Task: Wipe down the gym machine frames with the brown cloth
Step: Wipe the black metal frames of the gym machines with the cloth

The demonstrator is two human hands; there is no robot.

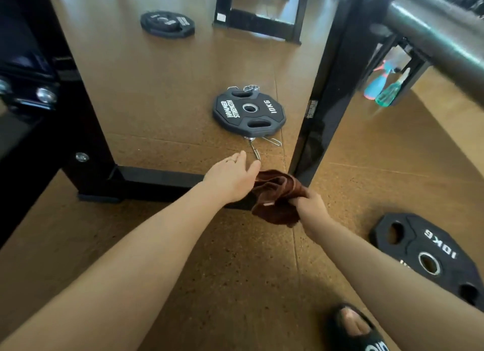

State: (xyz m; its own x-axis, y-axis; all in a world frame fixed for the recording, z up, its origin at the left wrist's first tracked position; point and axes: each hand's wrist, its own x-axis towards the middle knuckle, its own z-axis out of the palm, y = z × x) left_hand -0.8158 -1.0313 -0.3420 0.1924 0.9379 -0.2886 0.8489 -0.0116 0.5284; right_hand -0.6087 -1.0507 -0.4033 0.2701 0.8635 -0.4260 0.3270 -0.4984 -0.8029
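Both bare forearms reach forward and converge toward 12 o'clock: left hand palm down, fingers straight and relaxed toward 1 o'clock, fingertips by the crumpled brown terry cloth; right hand at 3 o'clock of it, fingers curled round that cloth's bunched edge.

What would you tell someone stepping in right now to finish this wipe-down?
Right hand: grips the bunched brown cloth, which hangs just above the low black base bar of the frame, next to the black upright post.
Left hand: open, fingers straight, reaching toward the cloth, holding nothing.
Nearby: a 10 kg plate with spring clips on the floor behind the bar, another plate at right, spray bottles beyond the post.
Done: cannot tell which surfaces are already wiped.
Left: wipe the base bar, the post and the other frames.
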